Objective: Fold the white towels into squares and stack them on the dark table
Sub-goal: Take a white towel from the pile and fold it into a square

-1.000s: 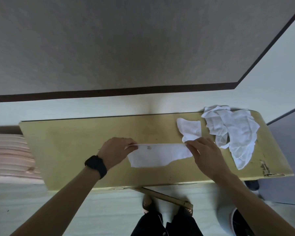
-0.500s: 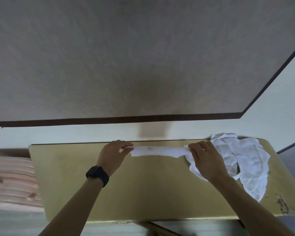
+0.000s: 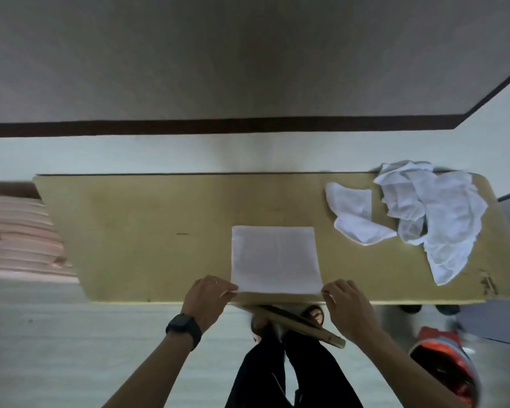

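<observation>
A white towel [image 3: 274, 259] lies spread flat as a near square on the yellowish table [image 3: 147, 231], close to the near edge. My left hand [image 3: 208, 297] pinches its near left corner and my right hand [image 3: 346, 304] pinches its near right corner. A small crumpled white towel [image 3: 354, 213] lies at the back right. Beside it, a bigger heap of white towels [image 3: 436, 213] covers the table's right end.
A wall with a dark baseboard [image 3: 218, 128] runs behind the table. Stacked pinkish boards [image 3: 18, 237] sit to the left. My legs and a slanted wooden bar [image 3: 301, 322] are under the near edge. A red object [image 3: 442, 366] lies on the floor at right.
The towel was held as a narrow strip stretched between my hands near the far edge. Now it lies spread flat, and both hands have pulled back to its near corners.
</observation>
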Motion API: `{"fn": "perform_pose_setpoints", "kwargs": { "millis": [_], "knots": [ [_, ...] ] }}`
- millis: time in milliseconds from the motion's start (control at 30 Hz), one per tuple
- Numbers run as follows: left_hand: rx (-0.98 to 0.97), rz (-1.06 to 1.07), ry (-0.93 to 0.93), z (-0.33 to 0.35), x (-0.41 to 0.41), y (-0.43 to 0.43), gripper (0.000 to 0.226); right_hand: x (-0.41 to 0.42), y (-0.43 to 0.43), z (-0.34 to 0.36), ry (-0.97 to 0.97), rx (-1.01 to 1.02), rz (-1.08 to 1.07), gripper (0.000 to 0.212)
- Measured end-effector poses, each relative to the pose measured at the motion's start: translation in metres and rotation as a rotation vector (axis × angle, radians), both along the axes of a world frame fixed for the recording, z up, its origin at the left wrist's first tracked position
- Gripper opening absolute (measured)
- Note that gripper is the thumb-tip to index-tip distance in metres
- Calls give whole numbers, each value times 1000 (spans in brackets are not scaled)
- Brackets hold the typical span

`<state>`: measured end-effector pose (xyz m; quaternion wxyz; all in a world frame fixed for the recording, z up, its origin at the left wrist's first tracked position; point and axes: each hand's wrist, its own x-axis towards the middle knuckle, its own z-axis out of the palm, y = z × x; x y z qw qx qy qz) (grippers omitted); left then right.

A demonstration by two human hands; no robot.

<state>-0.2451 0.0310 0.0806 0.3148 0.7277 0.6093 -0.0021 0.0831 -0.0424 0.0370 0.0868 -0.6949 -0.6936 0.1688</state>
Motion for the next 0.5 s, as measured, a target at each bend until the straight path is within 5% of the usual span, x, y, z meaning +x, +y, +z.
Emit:
{"fn": "perform_pose_setpoints", "kwargs": {
  "millis": [233, 500],
  "knots": [
    [-242, 239, -175, -28, 1, -28, 8, -2, -27, -19, 161, -206, -171, 10],
    [-176, 627, -444, -47, 12, 52, 8, -4, 64, -11, 608, -164, -659, 5]
  ]
}}
